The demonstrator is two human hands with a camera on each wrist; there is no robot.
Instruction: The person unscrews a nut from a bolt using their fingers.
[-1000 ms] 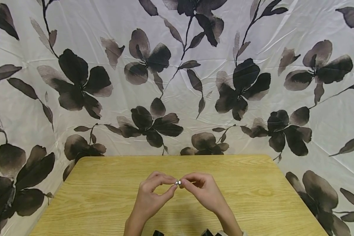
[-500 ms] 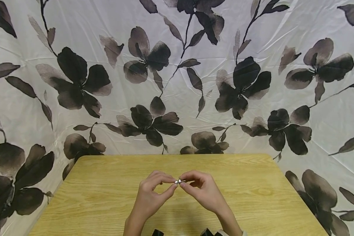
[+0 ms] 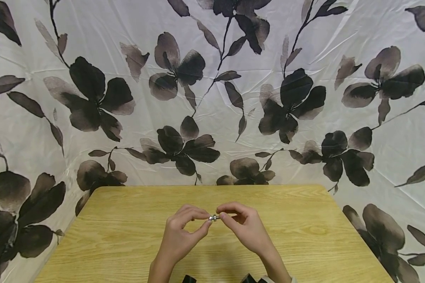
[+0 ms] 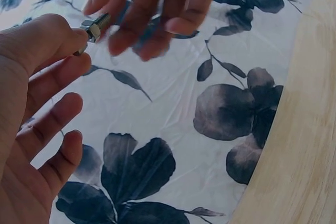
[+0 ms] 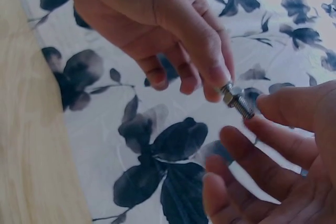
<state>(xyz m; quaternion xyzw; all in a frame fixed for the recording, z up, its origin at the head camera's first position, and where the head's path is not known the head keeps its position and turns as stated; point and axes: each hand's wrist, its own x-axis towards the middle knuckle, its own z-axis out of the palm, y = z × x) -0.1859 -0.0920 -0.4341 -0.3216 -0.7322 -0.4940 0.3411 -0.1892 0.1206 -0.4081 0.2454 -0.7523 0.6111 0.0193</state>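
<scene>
A small metal bolt (image 3: 218, 217) with a hex nut (image 5: 229, 97) on its shank is held above the table. My left hand (image 3: 183, 232) pinches its head end between thumb and index finger. The nut sits close to those fingertips, and the bare thread (image 4: 103, 21) points toward my right hand (image 3: 245, 230). In the right wrist view, the right thumb and index fingertips stand apart on either side of the thread's tip; whether the index finger touches it I cannot tell. The bolt head is mostly hidden by the left fingers.
A light wood-grain table (image 3: 127, 251) lies under both hands. Behind it hangs a pale cloth (image 3: 233, 129) printed with dark flowers. Small black objects (image 3: 248, 279) show at the bottom edge of the head view.
The right fingertips were around the nut and have drawn off to the right, spreading apart. More of the nut and thread now shows. My left hand has barely moved.
</scene>
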